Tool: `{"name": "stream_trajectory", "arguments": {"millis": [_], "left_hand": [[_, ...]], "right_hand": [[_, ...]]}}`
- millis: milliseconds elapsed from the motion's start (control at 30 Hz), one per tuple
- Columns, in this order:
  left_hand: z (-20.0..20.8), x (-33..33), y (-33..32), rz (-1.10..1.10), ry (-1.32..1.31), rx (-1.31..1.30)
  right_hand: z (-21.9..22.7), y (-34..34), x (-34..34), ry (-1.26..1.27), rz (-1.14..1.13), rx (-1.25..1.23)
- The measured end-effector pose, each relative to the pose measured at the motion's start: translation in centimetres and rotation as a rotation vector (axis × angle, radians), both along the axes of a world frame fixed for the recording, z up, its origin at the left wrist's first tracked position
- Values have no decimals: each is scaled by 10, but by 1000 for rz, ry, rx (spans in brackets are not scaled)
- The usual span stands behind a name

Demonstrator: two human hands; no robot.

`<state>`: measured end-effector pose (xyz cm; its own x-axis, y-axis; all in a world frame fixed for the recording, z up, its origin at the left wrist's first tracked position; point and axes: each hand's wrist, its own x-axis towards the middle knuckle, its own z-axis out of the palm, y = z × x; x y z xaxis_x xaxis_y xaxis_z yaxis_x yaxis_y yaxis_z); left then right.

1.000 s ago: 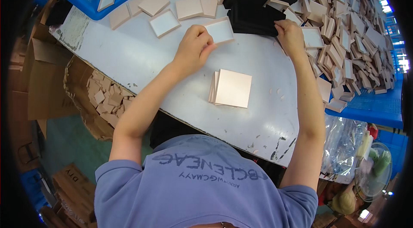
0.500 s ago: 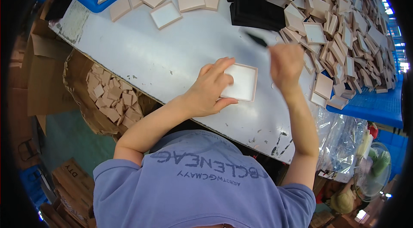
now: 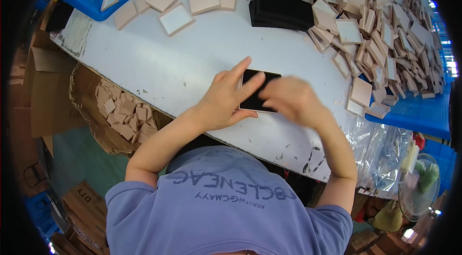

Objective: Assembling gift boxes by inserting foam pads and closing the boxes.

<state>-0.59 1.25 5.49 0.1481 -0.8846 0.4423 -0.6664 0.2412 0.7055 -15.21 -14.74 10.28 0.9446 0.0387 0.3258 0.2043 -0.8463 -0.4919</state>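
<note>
A small, shallow pale-pink box (image 3: pixel 263 111) lies on the table in front of me. A flat black insert (image 3: pixel 250 103) covers most of its inside. My left hand (image 3: pixel 219 96) grips the box from its left side, the thumb along the near edge and a finger reaching over the insert. Over the right part of the box is my right hand (image 3: pixel 296 98), its fingers bent down at the black insert. Motion smears those fingers, so their grip is unclear. Beyond the box stands a stack of black pieces (image 3: pixel 279 14).
Loose pink box parts (image 3: pixel 175 19) lie at the table's far left, beside a blue basket (image 3: pixel 103 13). A large heap of them (image 3: pixel 385 38) fills the right, over another blue basket (image 3: pixel 409 122). A carton of pink pieces (image 3: pixel 122 110) stands below left; clear plastic bags (image 3: pixel 373 154) lie right.
My right hand has come left and down from the far right, carrying a black piece to the box. The white inside of the box is now mostly covered by black.
</note>
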Motion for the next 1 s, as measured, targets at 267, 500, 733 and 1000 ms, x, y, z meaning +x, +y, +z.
{"name": "stream_trajectory", "arguments": {"millis": [267,500,733,1000], "left_hand": [[1,-12,1,-37,-271,43],[1,-13,2,-65,-293,68],[2,-4,3,-98,-270,71],[-16,4,-1,-32,-59,-129]], "right_hand": [[-24,-199,17,96,-761,-270],[-18,-205,36,681,-778,-317],[6,-155,-1,142,-906,-164],[6,-11,17,150,-163,151]]}}
